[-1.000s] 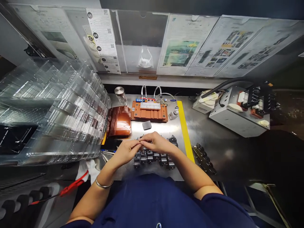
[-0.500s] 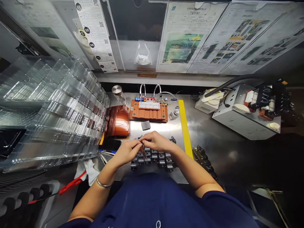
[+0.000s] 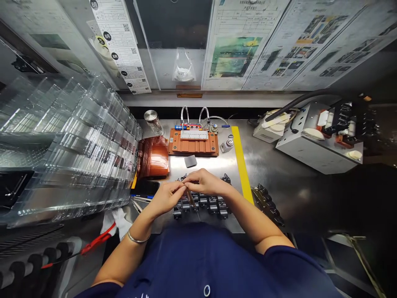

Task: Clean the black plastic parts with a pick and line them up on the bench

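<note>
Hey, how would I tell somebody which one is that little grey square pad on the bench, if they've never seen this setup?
Start at the orange fixture block at the back of the steel bench, left of the yellow tape stripe. Just in front of it, on bare metal, lies the grey square pad, short of the person's hands. It is flat, plain and alone, unlike the rows of black parts nearer the person.

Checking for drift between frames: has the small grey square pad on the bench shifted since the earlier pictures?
No. The grey pad keeps its place just below the orange fixture; only the camera tilted.
</note>
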Action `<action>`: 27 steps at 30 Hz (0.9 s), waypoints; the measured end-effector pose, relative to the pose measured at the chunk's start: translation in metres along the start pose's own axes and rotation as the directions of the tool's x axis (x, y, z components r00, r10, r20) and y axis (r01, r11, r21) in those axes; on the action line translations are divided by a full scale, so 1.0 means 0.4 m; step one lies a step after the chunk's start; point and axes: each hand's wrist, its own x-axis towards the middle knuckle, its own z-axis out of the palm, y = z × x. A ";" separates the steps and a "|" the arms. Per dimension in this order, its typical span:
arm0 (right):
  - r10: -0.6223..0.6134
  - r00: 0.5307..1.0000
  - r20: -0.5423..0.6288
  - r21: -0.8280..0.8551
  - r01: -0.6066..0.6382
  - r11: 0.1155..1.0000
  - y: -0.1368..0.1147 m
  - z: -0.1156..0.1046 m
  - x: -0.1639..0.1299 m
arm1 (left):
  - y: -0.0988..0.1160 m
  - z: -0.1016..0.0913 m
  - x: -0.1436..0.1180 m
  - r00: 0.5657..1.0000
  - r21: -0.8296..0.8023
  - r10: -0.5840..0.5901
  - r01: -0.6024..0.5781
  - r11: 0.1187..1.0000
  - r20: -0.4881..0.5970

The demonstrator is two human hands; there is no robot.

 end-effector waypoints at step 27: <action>0.389 0.848 -0.359 0.494 -0.181 0.850 0.014 -0.001 -0.046 | -0.024 -0.042 -0.017 0.538 0.167 0.184 -0.080 0.983 -0.823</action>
